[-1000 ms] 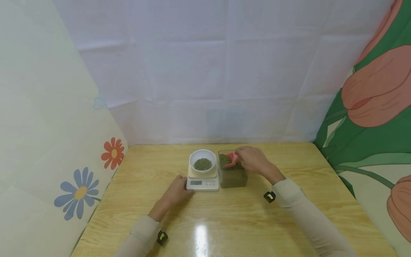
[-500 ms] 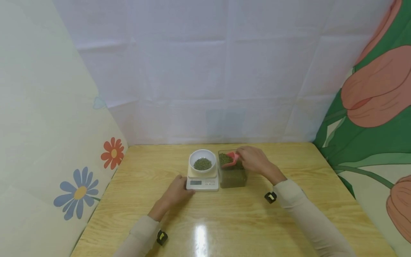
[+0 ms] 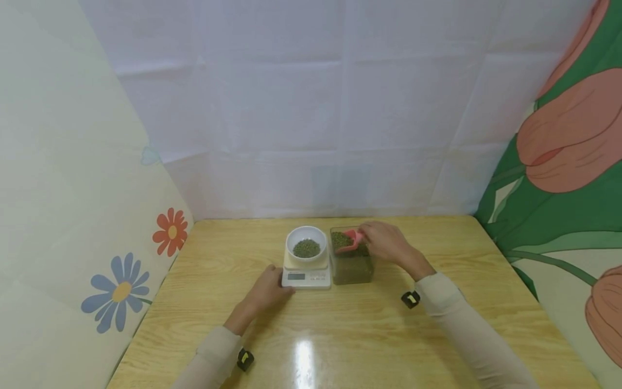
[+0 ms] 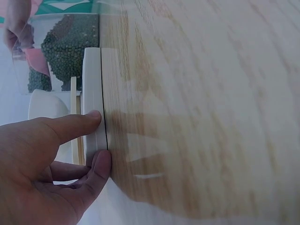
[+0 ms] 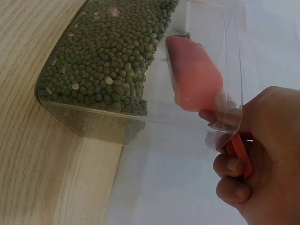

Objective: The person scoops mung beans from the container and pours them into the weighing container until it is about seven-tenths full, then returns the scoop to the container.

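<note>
A white kitchen scale (image 3: 307, 279) stands at the back middle of the table, bearing a white bowl (image 3: 307, 232) with green mung beans (image 3: 306, 248) in it. My left hand (image 3: 268, 288) holds the scale's near left corner, thumb and curled fingers against its edges in the left wrist view. Right beside the scale is a clear plastic container (image 3: 352, 270) of mung beans (image 5: 112, 51). My right hand (image 3: 384, 241) grips the handle of a pink scoop (image 5: 197, 75) at the container's far right rim. The scoop's blade hangs inside, above the beans; its contents are mostly hidden by its back.
The wooden table (image 3: 340, 335) ends at a white cloth backdrop (image 3: 311, 135) just behind the scale and container. A flowered panel (image 3: 73, 216) borders it on the left, a tulip-printed one (image 3: 559, 189) on the right.
My right hand and the scoop have shifted very slightly to the right within the container. The left hand, scale and bowl have stayed where they were.
</note>
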{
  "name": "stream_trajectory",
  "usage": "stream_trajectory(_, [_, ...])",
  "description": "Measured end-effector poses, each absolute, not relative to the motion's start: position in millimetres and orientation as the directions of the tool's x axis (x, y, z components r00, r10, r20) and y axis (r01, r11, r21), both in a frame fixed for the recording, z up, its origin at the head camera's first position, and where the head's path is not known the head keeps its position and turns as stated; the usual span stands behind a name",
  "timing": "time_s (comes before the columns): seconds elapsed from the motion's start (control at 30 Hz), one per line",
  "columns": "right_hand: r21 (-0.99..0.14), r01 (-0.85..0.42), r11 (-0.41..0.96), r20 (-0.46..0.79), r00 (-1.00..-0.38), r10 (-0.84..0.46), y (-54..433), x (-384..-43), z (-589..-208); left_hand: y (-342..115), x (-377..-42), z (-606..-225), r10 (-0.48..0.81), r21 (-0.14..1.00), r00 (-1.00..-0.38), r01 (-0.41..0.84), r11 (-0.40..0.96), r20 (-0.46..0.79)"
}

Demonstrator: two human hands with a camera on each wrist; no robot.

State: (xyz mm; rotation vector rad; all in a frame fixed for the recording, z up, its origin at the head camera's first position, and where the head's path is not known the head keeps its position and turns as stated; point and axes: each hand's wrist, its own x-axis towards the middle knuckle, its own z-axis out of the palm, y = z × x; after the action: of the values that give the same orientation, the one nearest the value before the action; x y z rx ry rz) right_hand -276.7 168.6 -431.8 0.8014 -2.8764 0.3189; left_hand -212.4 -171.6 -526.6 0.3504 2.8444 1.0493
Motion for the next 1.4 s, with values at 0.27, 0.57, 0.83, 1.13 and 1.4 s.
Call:
stream_trajectory(0.27, [-0.181, -0.520, 0.835, 0.180, -0.852, -0.492, 170.9, -275.7, -429.9, -171.4, -212.5, -527.3, 0.240, 0.645, -0.971, 0.178, 0.743, -0.009])
stream_trajectory(0.57, [-0.208, -0.511, 0.834, 0.198, -0.857, -0.476, 177.2, -274.3, -429.3, -171.8, -212.8, -528.1, 0.245, 0.643, -0.970, 0.191, 0.742, 0.005])
stream_trajectory(0.83, [-0.252, -0.496, 0.831, 0.184, -0.867, -0.462, 179.4, -273.9, -426.7, -172.6, -214.3, -529.6, 0.256, 0.624, -0.967, 0.208, 0.753, 0.014])
stream_trajectory(1.13, [-0.249, -0.501, 0.829, 0.227, -0.862, -0.453, 185.4, -274.5, -427.8, -172.3, -213.7, -529.2, 0.256, 0.634, -0.967, 0.203, 0.746, 0.008])
stream_trajectory(1.4, [-0.250, -0.504, 0.827, 0.229, -0.860, -0.455, 188.9, -275.7, -429.3, -172.2, -213.5, -529.1, 0.248, 0.641, -0.969, 0.193, 0.743, 0.003])
